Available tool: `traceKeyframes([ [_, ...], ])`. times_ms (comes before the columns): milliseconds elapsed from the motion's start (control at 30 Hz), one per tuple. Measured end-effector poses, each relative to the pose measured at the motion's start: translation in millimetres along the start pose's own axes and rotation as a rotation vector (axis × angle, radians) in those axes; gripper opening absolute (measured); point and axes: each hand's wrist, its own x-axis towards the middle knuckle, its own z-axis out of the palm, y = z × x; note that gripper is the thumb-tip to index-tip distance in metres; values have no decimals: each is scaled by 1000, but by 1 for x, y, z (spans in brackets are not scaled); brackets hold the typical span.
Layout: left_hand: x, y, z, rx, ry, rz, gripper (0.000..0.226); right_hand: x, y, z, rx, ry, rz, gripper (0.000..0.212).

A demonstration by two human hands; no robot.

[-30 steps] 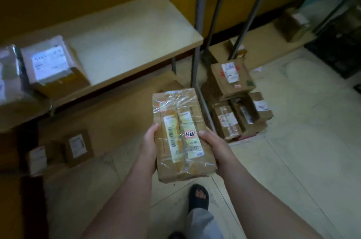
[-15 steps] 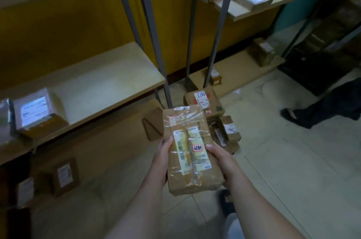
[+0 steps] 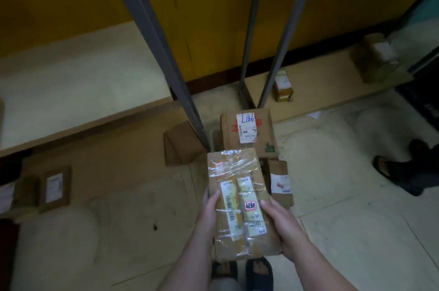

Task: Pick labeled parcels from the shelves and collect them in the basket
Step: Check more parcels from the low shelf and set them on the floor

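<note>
I hold a brown cardboard parcel (image 3: 240,172) wrapped in clear tape, with two yellowish labels and a red-and-white sticker on top. My left hand (image 3: 207,210) grips its left edge and my right hand (image 3: 281,224) grips its right edge, low in the middle of the view. On the floor beyond it lies a carton marked "L186" (image 3: 247,132), with another labeled box (image 3: 280,181) to its right. No basket is in view.
Grey shelf posts (image 3: 166,57) rise just ahead. A pale shelf board (image 3: 78,91) stretches left. More labeled boxes sit low at the left (image 3: 55,186) and on the right bottom shelf (image 3: 282,86). Another person's sandaled foot (image 3: 389,167) stands on the right floor.
The view has closed in on the shelf posts and the floor cartons. The parcel stays held in both hands. The box on the left shelf has gone out of view.
</note>
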Motion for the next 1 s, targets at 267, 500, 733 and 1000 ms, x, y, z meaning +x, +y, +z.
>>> traceKeyframes([
  [267, 127, -77, 8, 110, -45, -73, 98, 122, 64, -31, -147, 51, 65, 26],
  [500, 184, -93, 15, 143, -45, -4, 46, 176, 100, -32, -228, 131, -11, 33],
  [733, 208, -106, 19, 137, -45, 20, 42, 193, 102, -32, -286, 166, -63, 34],
  [1000, 221, -114, 15, 162, -34, 16, 42, 196, 106, -25, -332, 200, -100, 36],
])
